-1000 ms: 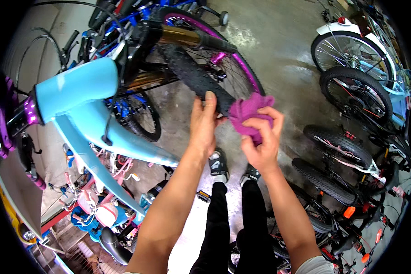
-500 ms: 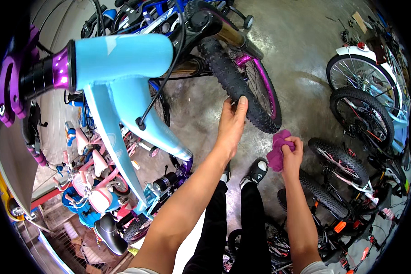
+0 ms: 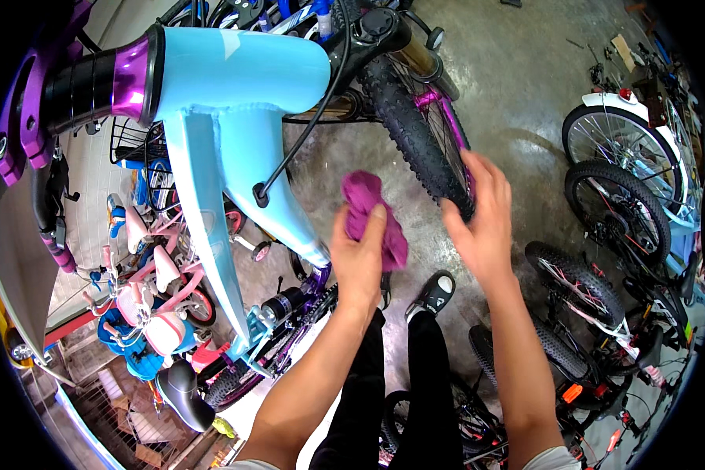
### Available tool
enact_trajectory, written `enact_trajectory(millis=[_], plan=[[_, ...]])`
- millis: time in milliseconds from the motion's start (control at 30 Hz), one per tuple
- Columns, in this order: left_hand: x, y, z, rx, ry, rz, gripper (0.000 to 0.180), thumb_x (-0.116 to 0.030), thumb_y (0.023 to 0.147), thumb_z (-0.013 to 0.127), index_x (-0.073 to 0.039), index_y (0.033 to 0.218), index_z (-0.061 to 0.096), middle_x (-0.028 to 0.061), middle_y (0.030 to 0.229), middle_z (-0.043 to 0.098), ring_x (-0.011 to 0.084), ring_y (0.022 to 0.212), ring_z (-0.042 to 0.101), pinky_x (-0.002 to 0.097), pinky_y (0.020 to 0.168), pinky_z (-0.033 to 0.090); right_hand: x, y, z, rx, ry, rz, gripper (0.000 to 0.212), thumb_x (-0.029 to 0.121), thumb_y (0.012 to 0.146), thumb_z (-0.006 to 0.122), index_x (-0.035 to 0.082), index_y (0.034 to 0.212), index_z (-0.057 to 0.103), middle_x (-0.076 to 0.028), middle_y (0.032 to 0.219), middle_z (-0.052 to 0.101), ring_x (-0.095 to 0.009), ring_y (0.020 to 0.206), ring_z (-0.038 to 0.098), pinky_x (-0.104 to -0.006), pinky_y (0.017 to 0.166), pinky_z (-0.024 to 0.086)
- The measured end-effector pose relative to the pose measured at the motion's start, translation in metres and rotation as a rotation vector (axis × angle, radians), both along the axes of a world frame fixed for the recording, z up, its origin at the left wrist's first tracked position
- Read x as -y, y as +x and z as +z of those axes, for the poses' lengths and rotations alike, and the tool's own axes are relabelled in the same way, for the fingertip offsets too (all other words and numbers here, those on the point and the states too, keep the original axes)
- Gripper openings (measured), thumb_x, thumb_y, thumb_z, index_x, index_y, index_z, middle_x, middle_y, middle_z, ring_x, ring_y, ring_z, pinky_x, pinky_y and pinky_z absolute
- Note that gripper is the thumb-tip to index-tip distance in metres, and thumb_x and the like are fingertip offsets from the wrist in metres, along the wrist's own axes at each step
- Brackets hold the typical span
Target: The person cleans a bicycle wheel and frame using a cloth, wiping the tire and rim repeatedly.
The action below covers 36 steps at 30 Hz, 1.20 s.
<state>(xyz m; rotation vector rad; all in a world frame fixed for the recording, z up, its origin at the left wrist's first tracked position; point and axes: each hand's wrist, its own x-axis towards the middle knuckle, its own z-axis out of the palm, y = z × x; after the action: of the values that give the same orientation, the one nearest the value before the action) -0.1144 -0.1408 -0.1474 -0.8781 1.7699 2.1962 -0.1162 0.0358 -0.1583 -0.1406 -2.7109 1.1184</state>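
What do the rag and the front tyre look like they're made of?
Purple rag in the left hand: soft cloth, crumpled into folds, matte. Front tyre by the right hand: black rubber, knobby tread, dull finish.

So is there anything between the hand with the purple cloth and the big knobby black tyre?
Nothing visible. The left hand grips the crumpled purple cloth, with only bare concrete floor showing in the gap to the knobby black tyre. The right hand already touches that tyre.

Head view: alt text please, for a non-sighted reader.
The left hand grips a purple rag beside a light-blue bike frame, while the right hand rests on its knobby front tyre. More bicycles stand around.
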Motion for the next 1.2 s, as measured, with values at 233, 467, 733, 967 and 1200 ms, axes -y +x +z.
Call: enact_trajectory(millis=[233,467,733,967,1200], plan=[[-0.020,-0.057,0.001,-0.663,-0.816,-0.150,0.047,-0.011,0.085,0.077,-0.002,0.129,0.062,0.0219,0.125,0.059,0.0372,0.117,0.057,0.0446,0.101,0.045,0.016,-0.015,-0.040,0.125,-0.122,0.042,0.081,0.007,0.083,0.075,0.007,0.153,0.035,-0.021,0.136,0.057,-0.044,0.121,0.056,-0.0479,0.103,0.046],[-0.043,-0.088,-0.003,-0.799,-1.164,-0.153,0.045,-0.010,0.083,0.074,-0.005,0.126,0.065,0.0203,0.128,0.058,0.0375,0.121,0.052,0.0461,0.106,0.041,0.010,0.024,-0.058,0.102,-0.132,0.047,0.078,0.004,0.082,0.076,0.006,0.150,0.038,-0.022,0.135,0.057,-0.044,0.122,0.056,-0.0483,0.103,0.046],[-0.028,0.037,-0.035,-0.585,-0.763,-0.656,0.045,0.007,0.072,0.068,-0.010,0.114,0.069,0.0204,0.121,0.051,0.0388,0.115,0.054,0.0435,0.100,0.046,-0.003,0.062,-0.073,0.172,-0.183,0.069,0.086,-0.005,0.074,0.076,0.009,0.151,0.040,-0.019,0.139,0.056,-0.042,0.125,0.056,-0.0465,0.106,0.047],[-0.038,-0.031,-0.001,-0.684,-0.888,-0.141,0.041,-0.003,0.081,0.067,-0.004,0.122,0.064,0.0185,0.119,0.062,0.0383,0.119,0.051,0.0475,0.106,0.040,-0.007,0.065,-0.068,0.224,-0.183,0.066,0.081,0.003,0.081,0.078,0.009,0.151,0.040,-0.017,0.143,0.056,-0.041,0.128,0.056,-0.0464,0.105,0.048],[-0.027,0.067,-0.058,-0.462,-0.662,-0.622,0.040,0.006,0.075,0.066,-0.007,0.114,0.066,0.0211,0.118,0.052,0.0421,0.117,0.053,0.0473,0.104,0.043,0.000,0.063,-0.065,0.179,-0.295,0.078,0.083,0.002,0.076,0.078,0.012,0.150,0.043,-0.016,0.141,0.057,-0.040,0.127,0.057,-0.0453,0.102,0.050]])
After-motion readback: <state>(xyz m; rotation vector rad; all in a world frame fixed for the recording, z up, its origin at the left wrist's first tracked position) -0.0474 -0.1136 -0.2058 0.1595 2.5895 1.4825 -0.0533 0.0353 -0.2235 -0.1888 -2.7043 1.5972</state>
